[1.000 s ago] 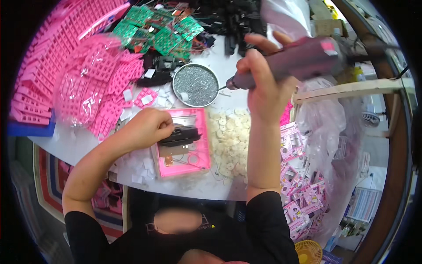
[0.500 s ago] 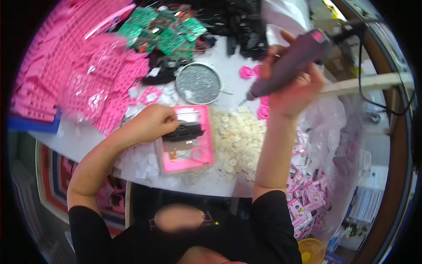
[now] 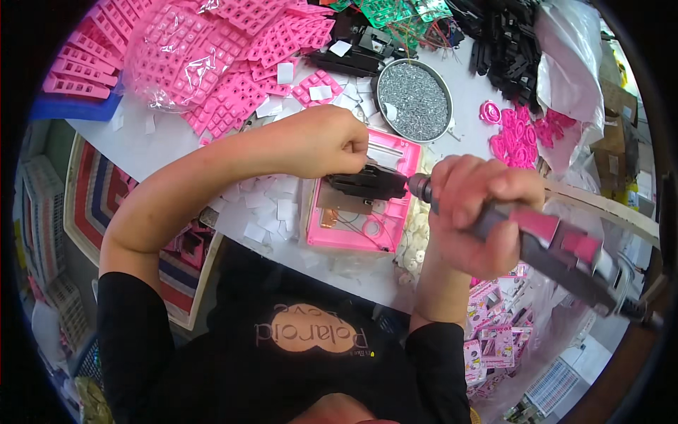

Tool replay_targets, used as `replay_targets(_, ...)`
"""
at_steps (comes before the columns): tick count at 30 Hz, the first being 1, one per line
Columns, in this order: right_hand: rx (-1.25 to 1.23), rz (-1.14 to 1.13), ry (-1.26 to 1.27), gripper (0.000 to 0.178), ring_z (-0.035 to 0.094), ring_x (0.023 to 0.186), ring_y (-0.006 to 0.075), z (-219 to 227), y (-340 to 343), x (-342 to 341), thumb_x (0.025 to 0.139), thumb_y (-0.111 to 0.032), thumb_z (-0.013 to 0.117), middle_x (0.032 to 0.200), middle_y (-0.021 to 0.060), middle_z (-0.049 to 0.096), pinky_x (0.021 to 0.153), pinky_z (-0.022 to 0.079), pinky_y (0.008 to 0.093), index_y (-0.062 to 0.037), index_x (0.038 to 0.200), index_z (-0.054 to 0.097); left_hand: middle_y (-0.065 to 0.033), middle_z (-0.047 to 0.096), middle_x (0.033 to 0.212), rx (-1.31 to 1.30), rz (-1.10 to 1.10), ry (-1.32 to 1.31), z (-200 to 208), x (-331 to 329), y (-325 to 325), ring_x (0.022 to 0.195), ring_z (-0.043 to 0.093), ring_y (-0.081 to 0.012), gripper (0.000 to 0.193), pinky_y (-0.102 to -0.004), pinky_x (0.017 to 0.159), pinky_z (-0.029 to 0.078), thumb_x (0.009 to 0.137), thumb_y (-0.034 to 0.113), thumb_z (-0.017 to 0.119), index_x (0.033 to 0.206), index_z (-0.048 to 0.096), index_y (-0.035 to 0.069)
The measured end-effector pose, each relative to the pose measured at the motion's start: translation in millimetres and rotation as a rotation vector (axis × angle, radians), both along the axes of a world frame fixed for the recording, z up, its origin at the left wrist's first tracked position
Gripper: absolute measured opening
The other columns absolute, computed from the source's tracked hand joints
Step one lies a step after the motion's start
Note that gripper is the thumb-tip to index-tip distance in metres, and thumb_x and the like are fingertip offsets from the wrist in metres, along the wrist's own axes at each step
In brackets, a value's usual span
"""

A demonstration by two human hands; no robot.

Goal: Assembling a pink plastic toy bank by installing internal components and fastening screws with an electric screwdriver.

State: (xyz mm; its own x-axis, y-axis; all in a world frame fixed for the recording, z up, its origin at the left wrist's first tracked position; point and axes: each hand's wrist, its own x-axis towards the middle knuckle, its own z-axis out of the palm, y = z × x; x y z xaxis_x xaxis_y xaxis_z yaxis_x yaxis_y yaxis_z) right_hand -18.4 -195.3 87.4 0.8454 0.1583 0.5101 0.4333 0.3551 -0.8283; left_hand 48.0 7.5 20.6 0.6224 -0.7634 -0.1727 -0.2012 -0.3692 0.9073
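A pink plastic housing (image 3: 390,233) lies open on the white table, with a black part (image 3: 367,185) set across it. My left hand (image 3: 321,141) is closed over the housing's upper edge and pinches a small metal pin or screw by the black part. My right hand (image 3: 480,212) grips a grey and pink electric screwdriver (image 3: 558,251), held nearly level, its tip at the black part's right end.
A round metal dish of screws (image 3: 413,102) stands behind the housing. Pink keypad pieces (image 3: 212,63) are heaped at the back left, green circuit boards (image 3: 395,10) and black parts (image 3: 508,42) at the back. Small white pads (image 3: 272,208) lie scattered around.
My right hand has swung the screwdriver down from beside the dish to the black part on the housing. My left hand has stayed on the housing.
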Motion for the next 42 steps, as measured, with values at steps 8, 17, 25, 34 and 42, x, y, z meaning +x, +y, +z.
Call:
replay_targets(8, 0.004, 0.063, 0.022, 0.027, 0.054, 0.060, 0.0168, -16, 11, 0, 0.091, -0.021, 0.072, 0.069, 0.0031, 0.055, 0.062, 0.048, 0.0361, -0.0051, 0.105, 0.055, -0.0147, 0.065, 0.070, -0.024, 0.001, 0.000, 0, 2, -1, 0.062, 0.061, -0.0184, 0.026, -0.0348, 0.059, 0.047, 0.087, 0.020, 0.067, 0.086, 0.066, -0.006)
replay_targets(17, -0.074, 0.051, -0.043, 0.028, 0.057, 0.059, 0.0180, -19, 15, 2, 0.090, -0.023, 0.075, 0.067, 0.0022, 0.056, 0.063, 0.050, 0.0371, -0.0056, 0.102, 0.056, -0.0163, 0.066, 0.072, 0.036, -0.014, 0.037, 2, 5, -1, 0.065, 0.064, -0.0206, 0.026, -0.0356, 0.062, 0.049, 0.087, 0.020, 0.066, 0.086, 0.067, -0.006)
replay_targets(25, -0.167, 0.035, -0.119, 0.031, 0.055, 0.054, 0.0176, -18, 15, 0, 0.092, -0.032, 0.071, 0.064, 0.0017, 0.055, 0.061, 0.051, 0.0378, -0.0066, 0.102, 0.056, -0.0163, 0.066, 0.072, 0.048, -0.013, 0.075, 4, 5, -1, 0.064, 0.063, -0.0221, 0.026, -0.0363, 0.062, 0.049, 0.087, 0.020, 0.065, 0.087, 0.067, -0.006)
replay_targets(34, -0.232, 0.036, -0.213, 0.029, 0.050, 0.049, 0.0141, -21, 16, 3, 0.096, -0.034, 0.062, 0.062, 0.0003, 0.051, 0.057, 0.047, 0.0354, -0.0080, 0.103, 0.051, -0.0185, 0.067, 0.072, 0.051, -0.026, 0.041, -4, 6, -3, 0.065, 0.066, -0.0260, 0.025, -0.0390, 0.064, 0.051, 0.085, 0.018, 0.065, 0.087, 0.068, -0.007)
replay_targets(42, -0.290, 0.004, -0.275, 0.030, 0.051, 0.049, 0.0145, -21, 18, 1, 0.097, -0.034, 0.061, 0.063, 0.0005, 0.052, 0.058, 0.048, 0.0358, -0.0078, 0.104, 0.050, -0.0191, 0.068, 0.073, 0.025, -0.014, 0.015, -3, 5, -3, 0.066, 0.067, -0.0265, 0.024, -0.0388, 0.064, 0.051, 0.084, 0.017, 0.066, 0.086, 0.069, -0.007)
